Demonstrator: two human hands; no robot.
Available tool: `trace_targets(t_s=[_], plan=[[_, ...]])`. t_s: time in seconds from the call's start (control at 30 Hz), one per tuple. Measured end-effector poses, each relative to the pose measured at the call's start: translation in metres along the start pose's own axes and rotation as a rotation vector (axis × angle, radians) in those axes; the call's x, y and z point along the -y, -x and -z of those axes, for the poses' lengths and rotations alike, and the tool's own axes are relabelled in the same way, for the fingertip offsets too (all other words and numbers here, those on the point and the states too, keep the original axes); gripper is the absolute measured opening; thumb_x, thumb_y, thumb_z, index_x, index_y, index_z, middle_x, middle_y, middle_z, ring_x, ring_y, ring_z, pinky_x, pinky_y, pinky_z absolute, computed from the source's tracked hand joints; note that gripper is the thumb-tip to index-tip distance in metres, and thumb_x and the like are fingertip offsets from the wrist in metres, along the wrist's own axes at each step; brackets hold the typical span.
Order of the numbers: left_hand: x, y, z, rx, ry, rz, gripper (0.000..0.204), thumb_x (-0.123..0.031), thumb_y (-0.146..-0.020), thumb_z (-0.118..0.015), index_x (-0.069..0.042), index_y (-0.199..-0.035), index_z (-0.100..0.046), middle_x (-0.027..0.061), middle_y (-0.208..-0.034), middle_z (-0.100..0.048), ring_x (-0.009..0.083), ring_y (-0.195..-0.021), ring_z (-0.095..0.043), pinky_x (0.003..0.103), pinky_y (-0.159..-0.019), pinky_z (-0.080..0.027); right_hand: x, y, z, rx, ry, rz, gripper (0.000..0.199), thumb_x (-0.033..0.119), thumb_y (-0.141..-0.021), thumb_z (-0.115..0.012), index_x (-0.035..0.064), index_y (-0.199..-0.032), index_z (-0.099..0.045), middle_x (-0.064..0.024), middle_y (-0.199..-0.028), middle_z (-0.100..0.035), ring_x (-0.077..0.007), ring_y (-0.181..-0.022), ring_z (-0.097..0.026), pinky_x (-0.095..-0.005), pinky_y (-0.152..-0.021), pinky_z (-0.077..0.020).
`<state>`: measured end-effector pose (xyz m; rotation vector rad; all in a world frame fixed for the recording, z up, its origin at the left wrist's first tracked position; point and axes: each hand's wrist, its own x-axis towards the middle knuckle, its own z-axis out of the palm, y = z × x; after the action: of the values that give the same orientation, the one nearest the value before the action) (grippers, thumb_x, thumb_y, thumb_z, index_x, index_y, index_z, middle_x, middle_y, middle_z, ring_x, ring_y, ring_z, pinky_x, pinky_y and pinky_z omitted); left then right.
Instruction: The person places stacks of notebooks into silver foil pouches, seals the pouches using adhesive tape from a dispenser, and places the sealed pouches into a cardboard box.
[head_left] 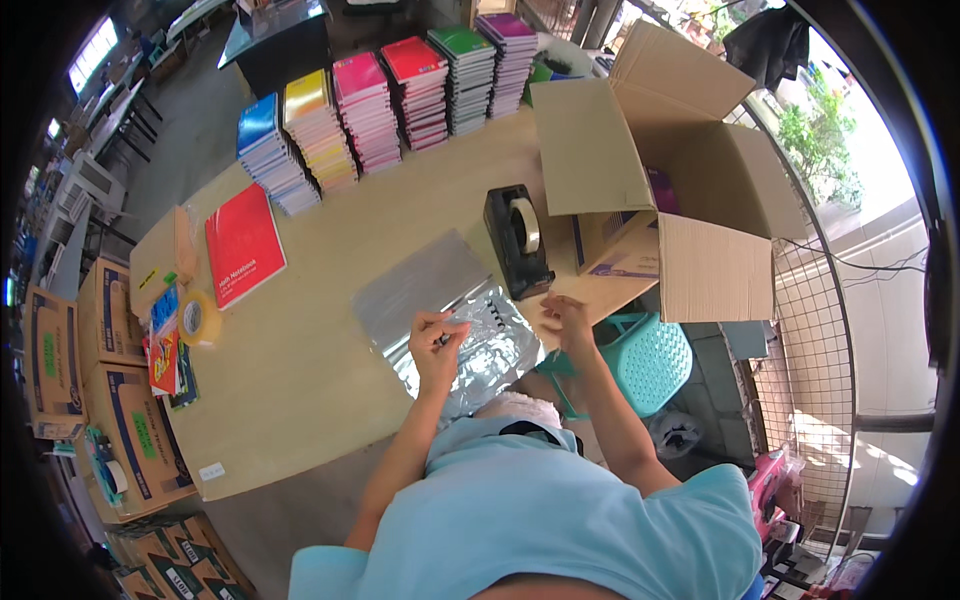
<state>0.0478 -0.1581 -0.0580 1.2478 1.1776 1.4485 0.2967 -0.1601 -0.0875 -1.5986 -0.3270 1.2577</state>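
On the table in front of me lies a clear plastic sleeve (pixel 420 285), its near part shiny and wrinkled. Black spiral binding (pixel 497 312) shows through the plastic, and the rest of what is inside is hard to make out. My left hand (pixel 438 338) is over the sleeve with its fingers curled in, and a small dark thing shows among them. My right hand (pixel 568 318) is by the table's right edge, just below the black tape dispenser (pixel 518 245). Its fingers are bent together; whatever they hold is too small to tell. A roll of tape (pixel 526 225) sits in the dispenser.
Several stacks of spiral notebooks, such as the yellow stack (pixel 318 125), line the far edge. A red notebook (pixel 245 245) and a yellowish tape roll (pixel 200 318) lie leftward. An open cardboard box (pixel 600 150) stands right, above a turquoise stool (pixel 650 365). Cartons (pixel 135 425) flank the left side.
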Motion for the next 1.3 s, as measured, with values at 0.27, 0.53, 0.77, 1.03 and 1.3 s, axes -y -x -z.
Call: trace_targets(t_s=[0.27, 0.53, 0.77, 1.03, 1.3], plan=[[-0.011, 0.009, -0.002, 0.062, -0.141, -0.065, 0.015, 0.005, -0.069, -0.078, -0.008, -0.076, -0.075, 0.0073, -0.097, -0.054, 0.0201, -0.093, -0.058, 0.031, -0.076, -0.046, 0.038, 0.114, -0.055, 0.301, -0.169, 0.062, 0.022, 0.019, -0.096, -0.061, 0.0006, -0.083, -0.062, -0.0048, -0.071, -0.062, -0.0132, -0.059, -0.057, -0.0247, -0.057, -0.0458], [-0.004, 0.005, -0.004, 0.102, -0.163, -0.148, 0.019, 0.003, -0.071, -0.076, -0.008, -0.085, -0.073, 0.0071, -0.098, -0.056, 0.0201, -0.094, -0.058, 0.032, -0.08, -0.046, -0.001, 0.122, -0.068, 0.243, 0.18, 0.074, 0.038, 0.024, -0.091, -0.07, -0.0021, -0.064, -0.063, -0.0036, -0.055, -0.055, -0.0082, -0.044, -0.046, -0.0242, -0.039, -0.0314], [-0.018, -0.009, 0.015, 0.405, 0.198, -0.027, 0.078, 0.005, -0.072, -0.076, -0.006, -0.138, -0.037, 0.0098, -0.118, -0.051, 0.0199, -0.109, -0.054, 0.035, -0.098, -0.043, -0.055, 0.067, -0.059, 0.243, 0.615, 0.469, 0.031, 0.025, -0.089, -0.072, -0.0001, -0.071, -0.066, -0.0039, -0.056, -0.057, -0.0106, -0.045, -0.05, -0.0269, -0.041, -0.0399], [-0.045, 0.034, 0.021, 1.024, -0.355, -0.807, 0.069, -0.005, -0.071, -0.075, -0.015, -0.135, -0.052, 0.0142, -0.136, -0.049, 0.036, -0.136, -0.039, 0.053, -0.116, -0.025, 0.037, 0.129, -0.043, 0.522, -0.493, -0.542, 0.048, 0.032, -0.095, -0.061, 0.0006, -0.131, -0.052, -0.0117, -0.115, -0.066, -0.0204, -0.097, -0.065, -0.0356, -0.083, -0.055], [0.008, 0.053, 0.039, 0.35, -0.672, -0.17, 0.106, -0.038, -0.08, -0.077, -0.015, -0.158, -0.009, 0.0341, -0.156, -0.003, 0.0555, -0.143, -0.005, 0.069, -0.111, -0.01, 0.155, 0.197, 0.021, 0.41, 0.039, 0.527, 0.075, 0.028, -0.088, -0.07, -0.0027, -0.147, -0.035, -0.012, -0.135, -0.054, -0.0191, -0.123, -0.051, -0.0313, -0.104, -0.0384]])
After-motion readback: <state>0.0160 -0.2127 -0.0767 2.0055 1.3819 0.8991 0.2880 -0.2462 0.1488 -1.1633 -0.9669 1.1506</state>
